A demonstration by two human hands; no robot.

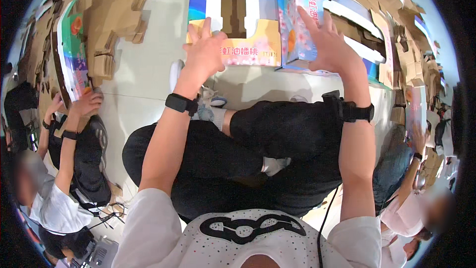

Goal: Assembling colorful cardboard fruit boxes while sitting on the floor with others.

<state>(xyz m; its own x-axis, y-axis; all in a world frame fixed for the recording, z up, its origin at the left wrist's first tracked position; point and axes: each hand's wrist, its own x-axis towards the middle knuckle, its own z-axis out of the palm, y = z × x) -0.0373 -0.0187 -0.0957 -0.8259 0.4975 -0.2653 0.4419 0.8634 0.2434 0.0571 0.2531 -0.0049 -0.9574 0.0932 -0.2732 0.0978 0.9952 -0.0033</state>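
Note:
My left hand (205,52) lies with spread fingers over the near left corner of a printed cardboard box (265,42). That box has a yellow and pink end panel, blue sides and white inner edges around a brown middle. To its right stands a second box (296,30), light blue with pink blossoms and orange fruit. My right hand (331,44) reaches over this one, fingers apart, the fingertips at its printed face. Whether they touch it I cannot tell. Neither hand grips anything.
Stacks of flat brown cardboard (121,5) lie on the pale floor at the left, with more cardboard (409,44) at the right. On the left, a person's hand (88,101) is at a green and purple printed panel (75,54). Another person (406,203) sits at the right.

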